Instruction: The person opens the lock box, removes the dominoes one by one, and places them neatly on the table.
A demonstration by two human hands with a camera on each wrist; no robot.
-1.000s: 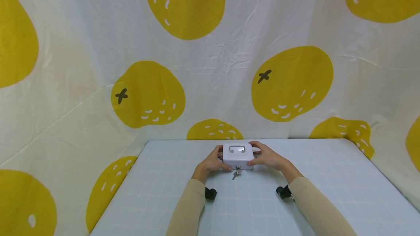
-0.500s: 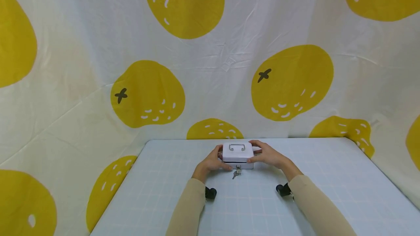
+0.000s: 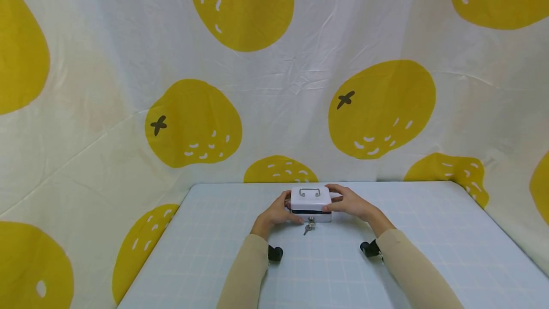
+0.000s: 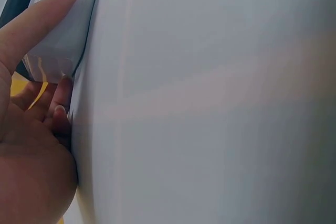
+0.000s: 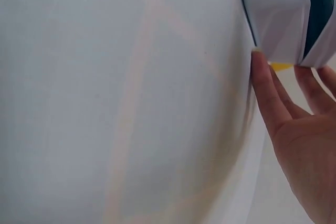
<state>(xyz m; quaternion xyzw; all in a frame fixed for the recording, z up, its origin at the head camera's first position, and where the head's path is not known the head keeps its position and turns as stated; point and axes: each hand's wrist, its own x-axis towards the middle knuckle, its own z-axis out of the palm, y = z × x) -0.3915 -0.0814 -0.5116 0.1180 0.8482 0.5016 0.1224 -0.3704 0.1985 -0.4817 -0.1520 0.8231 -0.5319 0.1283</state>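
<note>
A small white cash box [image 3: 311,197] with a wire handle on top stands near the back of the table. Its lid is raised a little, and a dark gap runs between lid and base. Keys [image 3: 309,228] hang from the lock at the front. My left hand [image 3: 276,211] grips the box's left side, its thumb lying along the front of the base, fingers behind the corner. At the right side, my right hand [image 3: 349,204] holds the lid, with its thumb at the lid's front right edge. In the right wrist view, fingertips meet the box's side [image 5: 278,40].
The table [image 3: 317,275] has a pale blue checked cover. Behind it hangs a white cloth [image 3: 283,108] printed with yellow fruit. Dark wrist cameras [image 3: 275,253] sit under both forearms.
The lid of the cash box has risen from closed to slightly open, and the dark gap at its front has widened. My right thumb has risen slightly with it; the left hand stays put.
</note>
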